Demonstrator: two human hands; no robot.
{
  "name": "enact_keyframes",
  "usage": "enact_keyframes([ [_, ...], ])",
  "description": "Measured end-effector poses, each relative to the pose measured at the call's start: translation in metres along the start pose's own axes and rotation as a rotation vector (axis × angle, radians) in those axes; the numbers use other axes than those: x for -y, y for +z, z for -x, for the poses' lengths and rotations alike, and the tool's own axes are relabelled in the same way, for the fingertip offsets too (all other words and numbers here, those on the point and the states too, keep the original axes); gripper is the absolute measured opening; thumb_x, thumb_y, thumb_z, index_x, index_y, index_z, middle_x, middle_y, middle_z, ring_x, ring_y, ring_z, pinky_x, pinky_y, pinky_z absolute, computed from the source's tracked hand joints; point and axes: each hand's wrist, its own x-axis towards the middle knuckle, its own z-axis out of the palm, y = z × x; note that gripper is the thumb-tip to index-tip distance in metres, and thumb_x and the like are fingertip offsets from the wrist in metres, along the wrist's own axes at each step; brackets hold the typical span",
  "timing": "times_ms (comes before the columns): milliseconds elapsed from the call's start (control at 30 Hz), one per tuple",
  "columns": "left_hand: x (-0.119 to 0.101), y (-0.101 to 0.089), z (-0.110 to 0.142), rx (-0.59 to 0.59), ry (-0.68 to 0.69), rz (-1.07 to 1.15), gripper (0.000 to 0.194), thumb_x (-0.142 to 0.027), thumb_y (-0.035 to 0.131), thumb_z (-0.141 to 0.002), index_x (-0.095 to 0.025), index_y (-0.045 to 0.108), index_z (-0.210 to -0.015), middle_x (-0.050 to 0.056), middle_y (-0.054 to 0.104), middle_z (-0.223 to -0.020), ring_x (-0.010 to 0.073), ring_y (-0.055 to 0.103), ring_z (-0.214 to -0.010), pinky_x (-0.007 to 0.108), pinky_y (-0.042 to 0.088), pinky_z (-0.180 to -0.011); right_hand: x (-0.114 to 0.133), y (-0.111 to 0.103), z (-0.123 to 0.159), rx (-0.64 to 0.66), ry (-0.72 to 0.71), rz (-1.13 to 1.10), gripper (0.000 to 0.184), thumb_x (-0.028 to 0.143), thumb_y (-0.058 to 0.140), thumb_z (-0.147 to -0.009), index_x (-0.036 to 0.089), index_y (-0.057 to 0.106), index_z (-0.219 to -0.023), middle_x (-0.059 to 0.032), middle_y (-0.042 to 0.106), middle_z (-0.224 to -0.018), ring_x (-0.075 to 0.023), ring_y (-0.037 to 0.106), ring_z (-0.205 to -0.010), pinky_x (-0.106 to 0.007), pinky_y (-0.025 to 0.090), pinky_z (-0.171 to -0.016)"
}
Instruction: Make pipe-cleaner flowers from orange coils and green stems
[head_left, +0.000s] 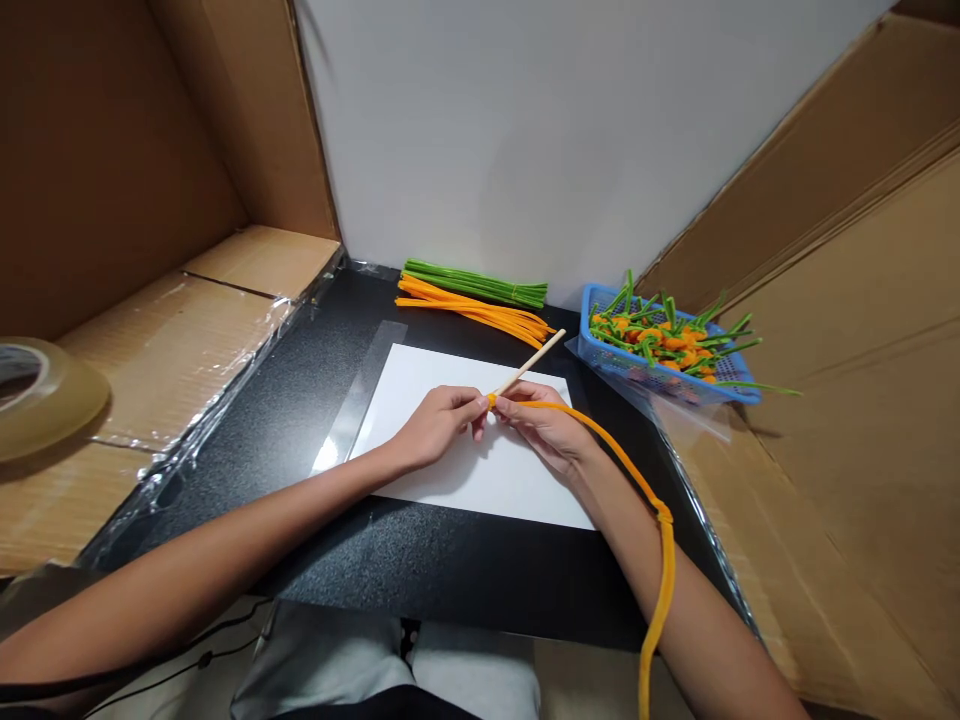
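Above the white sheet (480,490), my left hand (439,428) is closed in a pinch at the lower end of a thin wooden stick (532,360). The stick slants up to the right. A small loop of orange pipe cleaner (626,455) goes around it between my fingertips. My right hand (553,428) pinches the pipe cleaner just beside that loop. From there the long orange strand runs over my right wrist, has a twisted joint midway, and hangs down past the forearm. My fingers partly hide the wound end.
Green pipe cleaners (476,283) and orange pipe cleaners (472,308) lie bundled at the back of the black table (315,540). A blue basket (652,370) holds several orange-and-green pieces at right. A tape roll (67,400) lies on cardboard at left. Cardboard walls flank both sides.
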Motion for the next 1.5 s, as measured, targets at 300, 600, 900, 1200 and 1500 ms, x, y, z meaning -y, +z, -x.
enact_keyframes([
  [300,0.0,-0.002,-0.005,0.129,-0.278,0.483,0.027,-0.038,0.054,-0.085,-0.016,0.051,-0.071,0.001,0.055,-0.06,0.0063,0.023,-0.043,0.025,0.012,-0.048,0.001,0.006,0.003,0.05,-0.003,-0.126,0.032,0.029,0.091,-0.059,0.02,0.075,-0.084,-0.0027,0.072,-0.077,-0.0173,0.064,-0.075,-0.032,0.046,-0.075],
  [600,-0.004,-0.006,0.002,-0.185,0.098,-0.448,0.05,-0.061,0.041,-0.095,-0.015,0.061,-0.093,0.005,0.068,-0.079,0.0155,0.056,-0.064,0.027,0.036,-0.059,0.004,0.007,0.003,-0.097,-0.014,-0.035,0.028,0.032,0.091,-0.056,0.018,0.076,-0.075,-0.0018,0.069,-0.072,-0.0121,0.054,-0.066,-0.028,0.041,-0.065],
  [900,0.004,-0.009,0.004,-0.311,0.661,-1.396,0.027,-0.025,0.045,-0.099,-0.016,0.06,-0.079,0.003,0.066,-0.074,0.0169,0.058,-0.066,0.03,0.032,-0.053,-0.005,0.011,0.001,-0.129,-0.033,-0.132,0.025,0.03,0.092,-0.056,0.018,0.076,-0.071,0.0006,0.065,-0.071,-0.0096,0.049,-0.067,-0.024,0.039,-0.066],
  [1200,0.008,-0.001,0.007,-0.31,0.389,-1.01,0.025,-0.029,0.05,-0.097,-0.014,0.066,-0.085,0.005,0.067,-0.075,0.0167,0.056,-0.065,0.028,0.031,-0.058,-0.003,0.012,0.003,-0.091,0.015,-0.128,0.028,0.031,0.093,-0.054,0.018,0.077,-0.072,-0.0012,0.069,-0.076,-0.0108,0.055,-0.071,-0.026,0.043,-0.073],
  [1500,-0.004,-0.008,-0.003,0.146,-0.053,0.185,0.034,-0.043,0.064,-0.085,-0.012,0.067,-0.074,0.001,0.058,-0.064,0.0075,0.033,-0.052,0.023,0.021,-0.052,0.003,0.002,0.004,0.118,0.093,-0.221,0.027,0.027,0.093,-0.057,0.018,0.072,-0.07,0.0,0.069,-0.07,-0.012,0.061,-0.067,-0.027,0.046,-0.07],
])
